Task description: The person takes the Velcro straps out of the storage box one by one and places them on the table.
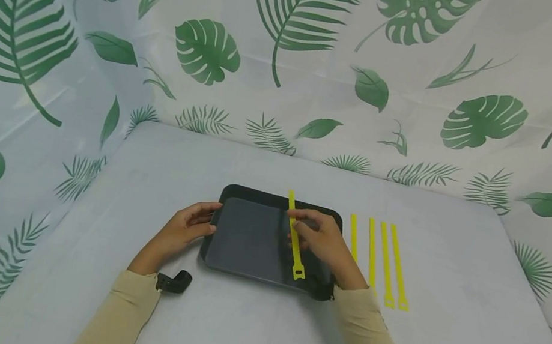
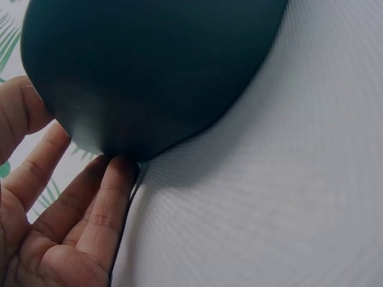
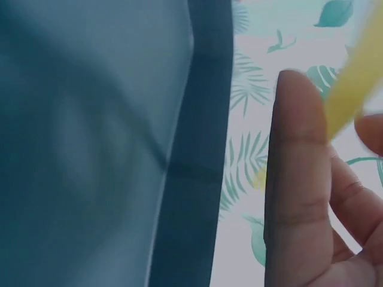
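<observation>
A dark grey rectangular tray (image 1: pixel 254 238) lies on the table in front of me. My left hand (image 1: pixel 182 230) rests its fingertips against the tray's left rim; in the left wrist view, the fingers (image 2: pixel 103 209) are fairly straight where they touch the dark edge. Above the tray's right part, my right hand (image 1: pixel 322 240) pinches a yellow cable strap (image 1: pixel 297 254) with a slotted head, which points toward me. The right wrist view shows this strap (image 3: pixel 357 78) blurred between the fingers, beside the tray wall (image 3: pixel 194 149).
Several more yellow cable straps (image 1: pixel 386 257) lie side by side to the right of the tray, some partly hidden by the right forearm. A white cloth covers the table (image 1: pixel 228 328). Leaf-printed curtains (image 1: pixel 315 99) hang behind and at both sides.
</observation>
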Demonstrator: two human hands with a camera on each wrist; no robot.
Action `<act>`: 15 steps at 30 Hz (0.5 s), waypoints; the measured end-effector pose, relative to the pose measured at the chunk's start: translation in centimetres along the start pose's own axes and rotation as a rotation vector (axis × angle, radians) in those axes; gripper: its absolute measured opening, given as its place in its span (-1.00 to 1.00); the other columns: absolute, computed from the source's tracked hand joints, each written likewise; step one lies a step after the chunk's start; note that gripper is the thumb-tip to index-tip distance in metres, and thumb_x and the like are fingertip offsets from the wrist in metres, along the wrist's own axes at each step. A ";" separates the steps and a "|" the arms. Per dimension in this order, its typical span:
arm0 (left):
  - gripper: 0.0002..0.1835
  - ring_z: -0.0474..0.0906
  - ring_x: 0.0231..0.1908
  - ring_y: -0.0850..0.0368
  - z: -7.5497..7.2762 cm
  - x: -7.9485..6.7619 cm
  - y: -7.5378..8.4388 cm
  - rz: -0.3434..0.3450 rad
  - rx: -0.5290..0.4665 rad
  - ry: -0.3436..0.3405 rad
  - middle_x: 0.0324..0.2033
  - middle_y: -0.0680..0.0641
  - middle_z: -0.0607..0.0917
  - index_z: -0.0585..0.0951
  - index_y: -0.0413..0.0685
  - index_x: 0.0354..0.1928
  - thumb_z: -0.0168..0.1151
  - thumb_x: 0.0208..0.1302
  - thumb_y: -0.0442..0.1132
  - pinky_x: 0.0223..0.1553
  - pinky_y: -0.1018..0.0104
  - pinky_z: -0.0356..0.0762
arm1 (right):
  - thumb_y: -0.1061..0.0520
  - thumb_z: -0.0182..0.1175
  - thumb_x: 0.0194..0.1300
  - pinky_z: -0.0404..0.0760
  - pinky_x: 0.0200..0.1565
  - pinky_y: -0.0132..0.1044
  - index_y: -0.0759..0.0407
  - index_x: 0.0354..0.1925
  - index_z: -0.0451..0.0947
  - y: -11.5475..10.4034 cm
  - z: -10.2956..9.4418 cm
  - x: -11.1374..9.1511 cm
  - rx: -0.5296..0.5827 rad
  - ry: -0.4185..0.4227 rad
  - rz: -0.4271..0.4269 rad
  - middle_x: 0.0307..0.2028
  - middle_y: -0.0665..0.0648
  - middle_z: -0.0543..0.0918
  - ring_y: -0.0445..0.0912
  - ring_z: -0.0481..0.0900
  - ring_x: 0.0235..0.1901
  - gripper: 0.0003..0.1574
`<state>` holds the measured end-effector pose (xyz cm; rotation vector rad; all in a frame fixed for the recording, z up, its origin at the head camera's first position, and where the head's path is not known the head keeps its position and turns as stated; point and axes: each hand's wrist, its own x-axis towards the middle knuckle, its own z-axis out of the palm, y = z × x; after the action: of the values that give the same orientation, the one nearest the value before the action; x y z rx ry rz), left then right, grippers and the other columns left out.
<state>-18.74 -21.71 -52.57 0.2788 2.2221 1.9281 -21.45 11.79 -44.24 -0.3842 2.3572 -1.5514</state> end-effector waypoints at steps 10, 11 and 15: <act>-0.38 0.33 0.53 -0.35 0.1 0.1 0.0 0.025 -0.006 -0.013 0.55 -0.36 0.39 0.37 -0.30 0.58 0.25 0.57 -0.36 0.39 0.13 0.49 | 0.44 0.23 0.41 0.80 -0.07 -0.08 0.50 0.53 0.33 0.9 -0.5 -1.2 0.090 -0.061 -0.019 -0.05 0.46 0.75 -0.08 0.78 -0.27 -0.24; -0.38 0.33 0.53 -0.35 0.1 0.1 0.0 0.025 -0.004 -0.014 0.55 -0.36 0.39 0.37 -0.30 0.58 0.25 0.57 -0.35 0.39 0.11 0.49 | 0.44 0.22 0.42 0.80 -0.07 -0.08 0.50 0.51 0.34 1.0 -0.5 -1.3 0.093 -0.055 -0.026 0.04 0.50 0.71 -0.08 0.77 -0.25 -0.25; -0.38 0.32 0.52 -0.37 0.1 0.0 0.0 0.023 0.005 -0.010 0.55 -0.37 0.38 0.37 -0.30 0.58 0.24 0.57 -0.35 0.42 0.00 0.47 | 0.45 0.22 0.42 0.79 -0.10 -0.16 0.54 0.45 0.36 1.2 -0.7 -1.5 0.120 -0.036 -0.040 0.33 0.57 0.47 -0.11 0.75 -0.19 -0.32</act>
<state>-18.69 -21.62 -52.58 0.3156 2.2274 1.9284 -20.36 13.40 -44.99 -0.4302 2.2297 -1.6801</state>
